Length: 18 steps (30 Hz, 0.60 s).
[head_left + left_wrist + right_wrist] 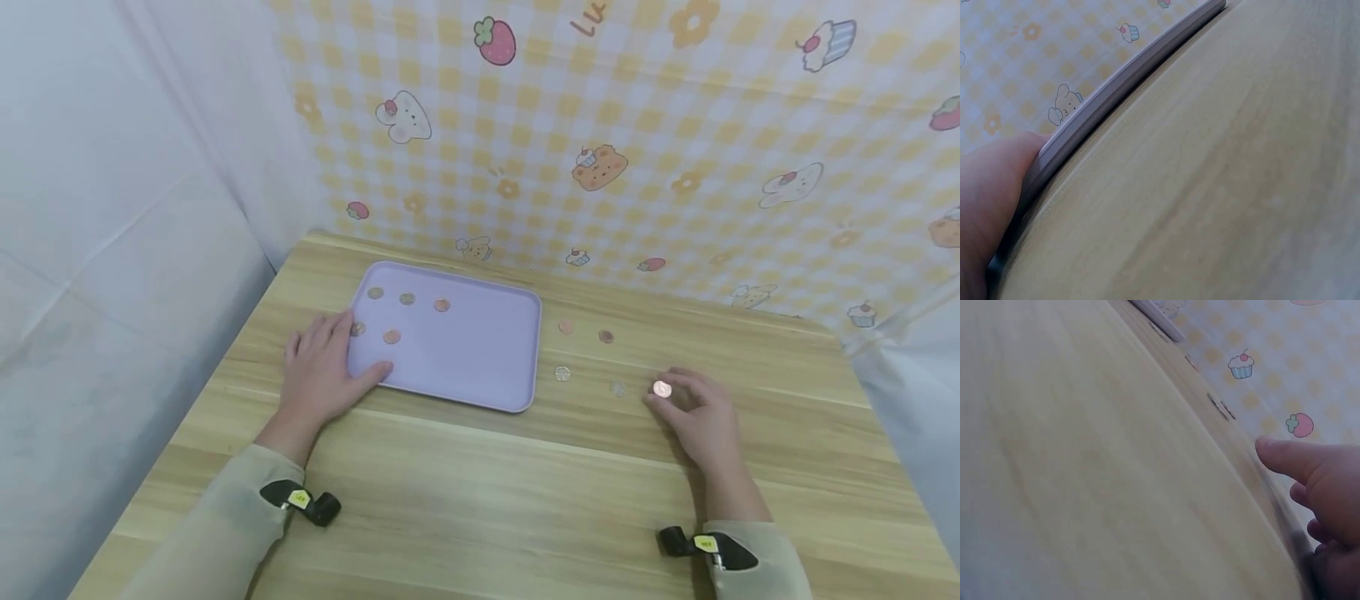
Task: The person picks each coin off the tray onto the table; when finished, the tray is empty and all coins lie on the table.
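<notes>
A lavender tray (465, 358) lies on the wooden table (525, 492) with several coins on it, such as a copper one (442, 305). My left hand (322, 367) rests flat over the tray's left edge, with its thumb on the front-left corner. In the left wrist view the same hand (991, 194) lies against the tray's rim (1116, 87). My right hand (686, 404) is to the right of the tray and pinches a copper coin (662, 388) at its fingertips. The right wrist view shows only that hand's fingers (1322, 481) over the table; the coin is hidden there.
Several loose coins lie on the table between the tray and my right hand, among them a copper one (606, 337) and a silver one (562, 373). A patterned backdrop (600, 167) closes off the table's far side. White sheets hang at both sides.
</notes>
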Tool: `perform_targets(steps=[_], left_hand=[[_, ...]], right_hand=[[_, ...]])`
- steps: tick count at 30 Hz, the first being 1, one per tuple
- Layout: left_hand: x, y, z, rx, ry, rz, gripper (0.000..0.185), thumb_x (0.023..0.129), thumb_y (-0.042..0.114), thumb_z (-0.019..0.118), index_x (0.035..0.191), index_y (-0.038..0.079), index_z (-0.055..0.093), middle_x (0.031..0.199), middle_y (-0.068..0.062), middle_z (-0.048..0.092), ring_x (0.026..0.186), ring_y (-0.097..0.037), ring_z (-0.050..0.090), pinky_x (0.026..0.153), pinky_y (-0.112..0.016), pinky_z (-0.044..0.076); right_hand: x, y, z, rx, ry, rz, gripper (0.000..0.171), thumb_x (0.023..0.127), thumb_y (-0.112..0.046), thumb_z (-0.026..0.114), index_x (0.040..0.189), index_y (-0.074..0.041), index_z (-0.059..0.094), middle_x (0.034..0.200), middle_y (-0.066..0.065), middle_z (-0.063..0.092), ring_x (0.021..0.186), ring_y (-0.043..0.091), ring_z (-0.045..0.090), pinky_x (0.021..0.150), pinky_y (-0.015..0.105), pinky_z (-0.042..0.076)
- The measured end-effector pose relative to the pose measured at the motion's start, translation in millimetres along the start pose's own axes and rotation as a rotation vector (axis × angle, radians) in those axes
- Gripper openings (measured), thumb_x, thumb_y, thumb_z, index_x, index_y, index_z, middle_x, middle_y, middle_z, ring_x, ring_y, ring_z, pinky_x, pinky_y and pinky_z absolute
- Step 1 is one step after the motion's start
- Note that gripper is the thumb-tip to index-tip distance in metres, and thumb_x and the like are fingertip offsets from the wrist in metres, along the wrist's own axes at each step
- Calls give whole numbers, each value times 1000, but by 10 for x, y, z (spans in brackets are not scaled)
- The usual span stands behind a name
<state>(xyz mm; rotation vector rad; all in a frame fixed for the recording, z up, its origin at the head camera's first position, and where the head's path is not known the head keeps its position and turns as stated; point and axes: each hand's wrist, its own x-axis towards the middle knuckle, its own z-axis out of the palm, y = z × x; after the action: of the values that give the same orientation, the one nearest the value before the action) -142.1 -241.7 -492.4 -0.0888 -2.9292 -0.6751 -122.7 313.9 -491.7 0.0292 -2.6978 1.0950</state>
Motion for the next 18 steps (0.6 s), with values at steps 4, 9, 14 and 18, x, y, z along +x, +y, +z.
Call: perform_targets(steps=[4, 9, 14, 18], left_hand=[[-6, 4, -24, -3, -5, 1, 107, 93, 73, 64, 166, 2, 30, 163, -27, 39, 154, -52, 24, 121, -75, 6], [-12, 7, -40, 0, -4, -2, 106, 93, 71, 65, 166, 2, 30, 163, -27, 39, 153, -52, 25, 121, -75, 6], [-4, 3, -27, 4, -6, 2, 107, 94, 71, 64, 167, 1, 29, 163, -27, 38, 154, -52, 24, 121, -75, 6], [0, 6, -10, 2, -3, 5, 106, 94, 70, 64, 166, 1, 29, 163, -27, 38, 154, -52, 24, 121, -75, 6]], right_hand=[[9, 4, -50, 17, -47, 24, 42, 89, -22, 90, 122, 0, 75, 142, 25, 63, 140, 54, 48, 118, 72, 28], [23, 32, -100, 23, -94, 58, 45, 92, -26, 87, 126, 1, 74, 148, 28, 58, 143, 56, 43, 119, 74, 25], [27, 40, -142, 4, -123, 80, 48, 94, -30, 85, 129, 0, 73, 151, 28, 55, 144, 58, 41, 116, 76, 27], [22, 38, -152, -8, -119, 71, 47, 94, -30, 85, 129, 0, 73, 150, 28, 56, 143, 58, 42, 115, 76, 29]])
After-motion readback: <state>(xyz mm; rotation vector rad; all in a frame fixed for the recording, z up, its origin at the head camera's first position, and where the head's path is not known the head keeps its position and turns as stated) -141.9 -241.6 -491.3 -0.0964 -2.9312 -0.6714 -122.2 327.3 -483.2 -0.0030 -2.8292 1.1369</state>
